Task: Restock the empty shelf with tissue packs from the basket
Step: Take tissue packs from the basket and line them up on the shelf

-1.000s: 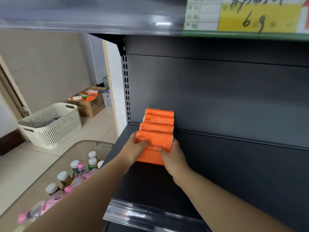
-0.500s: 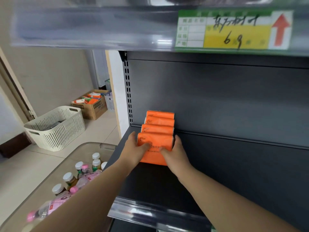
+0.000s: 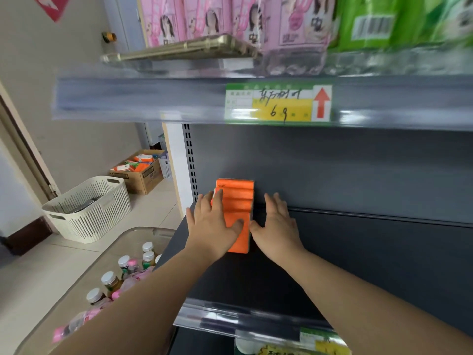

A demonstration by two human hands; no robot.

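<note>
A row of several orange tissue packs [image 3: 238, 201] stands at the back left of the dark empty shelf [image 3: 371, 257], against its rear panel. My left hand [image 3: 212, 226] lies flat along the row's left side, its thumb across the front pack. My right hand [image 3: 276, 226] rests open on the shelf just right of the row, fingers spread and thumb tip near the front pack. The white slatted basket [image 3: 89, 211] sits on the floor to the left, its contents mostly hidden.
The upper shelf edge with a price label [image 3: 279, 103] hangs above, carrying pink packs [image 3: 204, 19] and green packs [image 3: 396, 21]. A cardboard box [image 3: 143, 175] of goods stands on the floor behind the basket. A clear bin of bottles [image 3: 122, 272] sits below left.
Both hands have let go of the front pack and now lie open beside the row, which looks pressed back tighter. The view has tilted upward, showing the upper shelf.
</note>
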